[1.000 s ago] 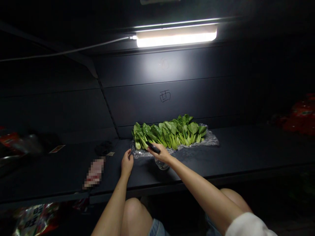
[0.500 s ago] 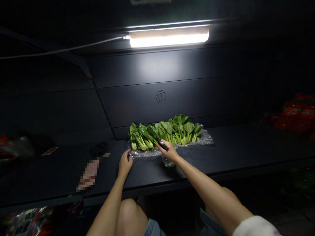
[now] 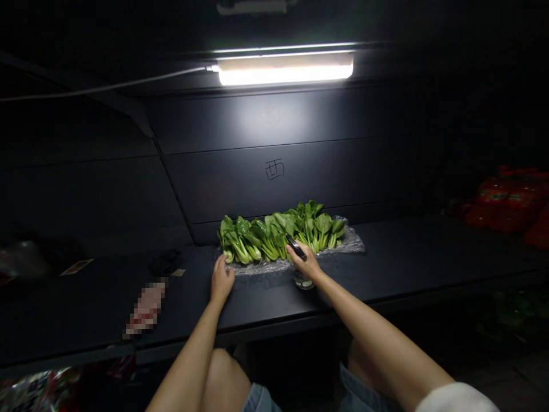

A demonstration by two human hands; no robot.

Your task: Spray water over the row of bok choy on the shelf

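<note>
- Holding: right hand closed around a slim black device, its matte body angled across the fingers, above the near edge of the greens.
- Left hand: fingers loosely curled, tips at the near left edge of the plastic sheet; whether they pinch it cannot be told. The hands stand apart.
- Bok choy: a long row of glossy, rounded leaves on pale, ribbed stalks, lying on the crinkled, translucent sheet, with stalk ends toward the left and near side.
- Clear vessel: smooth and rounded, standing on the shelf just in front of the sheet, directly below the right hand.
- Shelf: dark, flat and matte, backed by a seamed panel with a hand-drawn character.
- Left on the shelf: a black cloth and a pixelated packet.
- Right, at the far end: red packages.
- Above: a tube light with a white cable.
</note>
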